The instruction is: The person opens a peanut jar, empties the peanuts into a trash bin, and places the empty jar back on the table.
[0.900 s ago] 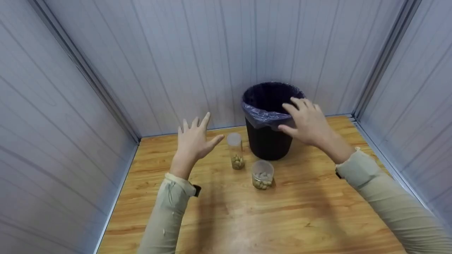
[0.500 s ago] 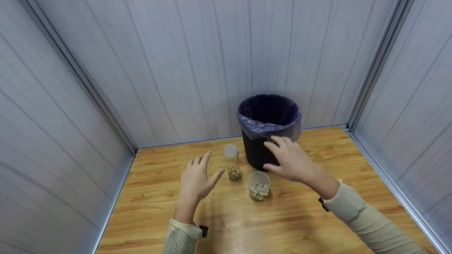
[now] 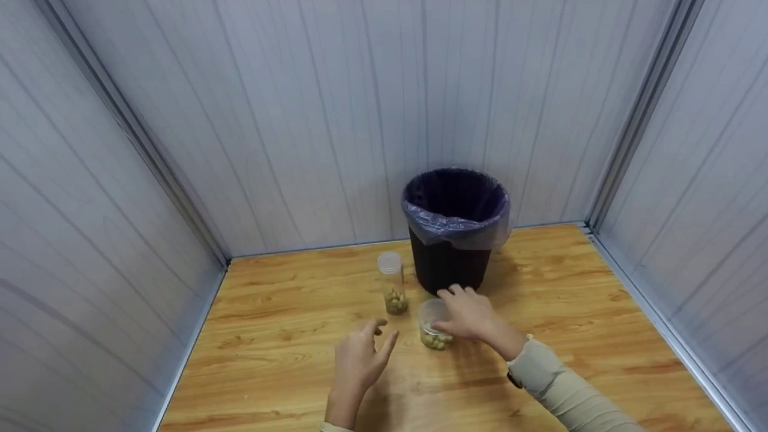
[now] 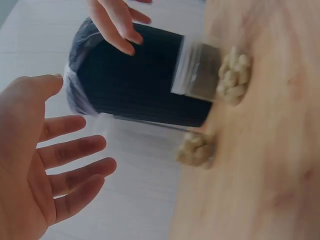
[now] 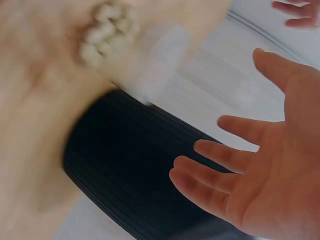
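A short clear jar (image 3: 433, 339) with a translucent lid stands on the wooden table; pale nut-like pieces (image 4: 234, 79) fill its lower part. Close to it on the left is a tall clear tube-shaped jar (image 3: 392, 281), capped, with similar pieces (image 4: 195, 150) at its bottom. My right hand (image 3: 471, 315) is over the right side of the short jar, partly covering it in the head view. Its fingers are spread and loose in the right wrist view, with nothing in them. My left hand (image 3: 360, 359) hovers in front of the tall jar, fingers loosely bent and holding nothing.
Behind the jars stands a black bin (image 3: 447, 267) lined with a purplish plastic bag (image 3: 444, 227), near the back wall (image 3: 300, 132). Pale panel walls enclose the wooden tabletop (image 3: 270, 336) at left, back and right.
Both hands have come down and inward. My right hand has moved from in front of the bin to the short jar, my left towards the space before the tall jar. The view has tilted slightly.
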The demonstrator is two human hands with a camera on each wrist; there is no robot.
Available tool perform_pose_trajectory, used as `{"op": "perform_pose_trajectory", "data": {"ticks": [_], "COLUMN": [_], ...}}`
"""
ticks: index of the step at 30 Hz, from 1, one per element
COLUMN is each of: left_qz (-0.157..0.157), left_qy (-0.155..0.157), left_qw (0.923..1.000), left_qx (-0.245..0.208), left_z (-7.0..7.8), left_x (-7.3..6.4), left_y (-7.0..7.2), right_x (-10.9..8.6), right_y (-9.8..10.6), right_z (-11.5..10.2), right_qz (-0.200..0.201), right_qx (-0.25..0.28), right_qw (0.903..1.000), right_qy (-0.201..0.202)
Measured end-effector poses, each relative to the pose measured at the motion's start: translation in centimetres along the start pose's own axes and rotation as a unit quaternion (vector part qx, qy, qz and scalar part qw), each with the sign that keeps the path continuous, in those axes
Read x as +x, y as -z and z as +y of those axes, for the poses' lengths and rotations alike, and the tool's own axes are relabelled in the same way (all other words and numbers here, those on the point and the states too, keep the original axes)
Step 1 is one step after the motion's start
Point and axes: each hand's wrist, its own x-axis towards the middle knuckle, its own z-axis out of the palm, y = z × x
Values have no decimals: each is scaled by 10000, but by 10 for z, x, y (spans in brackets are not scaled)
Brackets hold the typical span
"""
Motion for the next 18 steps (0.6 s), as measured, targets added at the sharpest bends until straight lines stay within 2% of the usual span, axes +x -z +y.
{"op": "perform_pose_trajectory", "data": {"ticks": [5,10,14,18], "left_qz": [-348,-596,-697,-793], "left_qy": [409,566,718,964], "left_qw": [9972,9941,9917,9881], "left_qx": [-520,-712,-814,-900], "left_z": [1,0,1,-2], "left_x": [-13,-17,-21,-27], "left_y": [-17,-34,-40,-41], "right_x": [8,12,16,22], "right_y": [-37,-61,-75,-85], "right_z": [5,14,17,13], "right_qz": [211,1014,1580,1666], "right_qx": [462,791,740,861], "right_qw": [9986,9917,9846,9821], "right_qy": [134,45,-117,-178]}}
